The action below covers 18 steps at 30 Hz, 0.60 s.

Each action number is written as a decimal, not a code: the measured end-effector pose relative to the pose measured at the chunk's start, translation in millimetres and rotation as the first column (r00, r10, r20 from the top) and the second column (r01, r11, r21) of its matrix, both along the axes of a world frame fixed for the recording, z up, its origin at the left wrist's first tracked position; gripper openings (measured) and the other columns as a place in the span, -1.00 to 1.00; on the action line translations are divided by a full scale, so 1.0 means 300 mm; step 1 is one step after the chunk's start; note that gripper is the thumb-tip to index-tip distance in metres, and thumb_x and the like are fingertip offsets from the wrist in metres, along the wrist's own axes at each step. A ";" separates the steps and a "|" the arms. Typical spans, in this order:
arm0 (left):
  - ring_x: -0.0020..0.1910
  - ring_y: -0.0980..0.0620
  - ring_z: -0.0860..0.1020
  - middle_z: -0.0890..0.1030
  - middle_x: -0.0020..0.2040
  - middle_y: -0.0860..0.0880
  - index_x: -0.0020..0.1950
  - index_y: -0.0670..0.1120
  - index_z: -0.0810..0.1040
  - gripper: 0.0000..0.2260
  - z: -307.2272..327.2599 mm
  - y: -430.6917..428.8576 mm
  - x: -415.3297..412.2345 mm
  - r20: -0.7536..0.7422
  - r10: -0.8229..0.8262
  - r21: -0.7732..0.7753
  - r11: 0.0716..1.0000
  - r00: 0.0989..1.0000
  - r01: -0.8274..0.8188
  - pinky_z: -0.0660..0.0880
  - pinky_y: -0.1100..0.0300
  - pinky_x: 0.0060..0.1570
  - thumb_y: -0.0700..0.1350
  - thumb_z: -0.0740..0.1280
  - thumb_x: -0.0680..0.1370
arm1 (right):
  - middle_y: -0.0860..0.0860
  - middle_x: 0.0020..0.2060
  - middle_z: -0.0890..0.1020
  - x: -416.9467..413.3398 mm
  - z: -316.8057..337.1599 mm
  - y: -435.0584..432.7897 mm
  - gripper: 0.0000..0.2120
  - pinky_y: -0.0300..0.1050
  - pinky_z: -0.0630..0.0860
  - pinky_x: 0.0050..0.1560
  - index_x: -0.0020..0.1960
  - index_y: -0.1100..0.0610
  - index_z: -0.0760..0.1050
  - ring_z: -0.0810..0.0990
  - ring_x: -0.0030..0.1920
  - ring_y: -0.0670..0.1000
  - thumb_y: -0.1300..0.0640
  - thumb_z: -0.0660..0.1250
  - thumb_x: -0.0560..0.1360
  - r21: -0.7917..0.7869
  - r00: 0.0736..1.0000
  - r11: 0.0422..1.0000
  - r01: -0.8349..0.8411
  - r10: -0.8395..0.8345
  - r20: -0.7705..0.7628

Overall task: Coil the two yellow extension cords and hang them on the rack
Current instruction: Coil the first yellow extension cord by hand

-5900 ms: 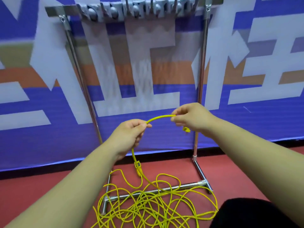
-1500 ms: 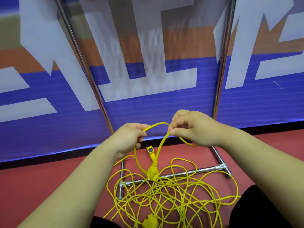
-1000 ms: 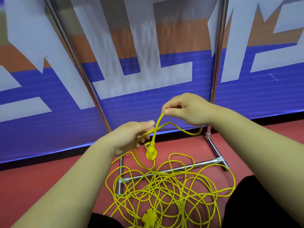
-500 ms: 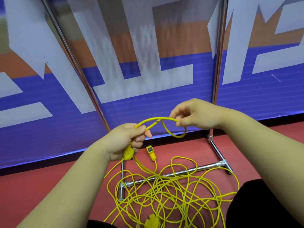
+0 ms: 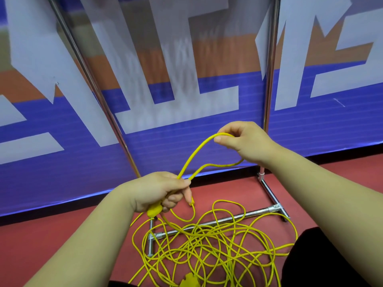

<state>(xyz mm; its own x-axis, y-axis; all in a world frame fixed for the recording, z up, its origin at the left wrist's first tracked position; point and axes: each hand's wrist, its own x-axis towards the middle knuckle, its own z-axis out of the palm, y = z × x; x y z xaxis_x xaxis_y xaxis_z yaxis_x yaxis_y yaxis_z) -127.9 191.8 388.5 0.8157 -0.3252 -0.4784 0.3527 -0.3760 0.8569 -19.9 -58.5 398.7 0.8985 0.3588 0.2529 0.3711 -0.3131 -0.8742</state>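
A thin yellow extension cord (image 5: 194, 154) runs between both hands. My left hand (image 5: 159, 189) grips a bunch of its strands, with a yellow plug (image 5: 154, 211) sticking out below the palm. My right hand (image 5: 240, 139) is raised up and to the right and pinches the cord between thumb and fingers, drawing out a loop. The remaining yellow cord lies in a loose tangle (image 5: 207, 245) on the red floor, over the base of the metal rack (image 5: 219, 221). Another yellow plug (image 5: 189, 281) lies at the bottom edge. The rack's top bar is out of view.
The rack's two chrome uprights (image 5: 269, 83) rise in front of a blue, white and orange banner wall (image 5: 186, 100). The red floor (image 5: 41, 235) runs along the banner's foot. Dark clothing (image 5: 331, 257) fills the lower right corner.
My right hand has risen and moved right, stretching a longer loop of cord from my left hand. My left hand has sunk a little and still holds the plug end.
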 end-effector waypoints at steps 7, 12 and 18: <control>-0.46 0.07 0.22 0.28 -0.37 -0.01 -0.03 -0.19 0.64 -0.69 -0.010 0.007 0.010 0.109 0.264 -0.076 0.964 0.958 -0.257 0.18 0.15 -0.36 -0.02 0.21 0.68 | -0.06 -0.36 0.57 -0.024 -0.017 0.008 -0.86 -0.15 0.48 -0.21 -0.09 0.09 0.66 0.48 -0.35 -0.11 0.02 0.47 0.52 -0.039 0.983 0.992 -0.121 0.114 -0.140; -0.45 0.08 0.22 0.28 -0.36 -0.02 -0.18 -0.09 0.58 -0.82 -0.003 -0.009 0.016 0.072 0.277 -0.086 0.959 0.958 -0.271 0.16 0.18 -0.37 -0.06 0.37 0.59 | 0.02 -0.29 0.62 -0.085 -0.001 0.046 -0.84 -0.20 0.50 -0.18 -0.04 0.06 0.67 0.52 -0.29 -0.13 -0.02 0.42 0.56 -0.089 0.947 0.952 -0.293 0.276 -0.166; -0.33 0.03 0.38 0.38 -0.29 -0.02 -0.02 -0.11 0.63 -0.79 0.028 0.010 0.033 -0.014 0.479 -0.349 0.820 0.878 -0.453 0.52 0.05 -0.24 -0.18 0.28 0.42 | -0.20 -0.51 0.49 -0.107 0.009 0.051 -0.88 -0.40 0.31 -0.41 -0.05 0.00 0.65 0.39 -0.50 -0.19 0.01 0.37 0.59 -0.250 0.955 0.922 -0.295 0.276 -0.108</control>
<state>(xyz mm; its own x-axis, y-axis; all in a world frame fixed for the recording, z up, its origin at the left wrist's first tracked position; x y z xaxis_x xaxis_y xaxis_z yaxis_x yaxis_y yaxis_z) -118.1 194.7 397.0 0.9378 -0.0258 -0.3461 0.3465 0.1283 0.9293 -51.9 -43.3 401.3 0.7601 0.6473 0.0569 0.4199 -0.4225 -0.8032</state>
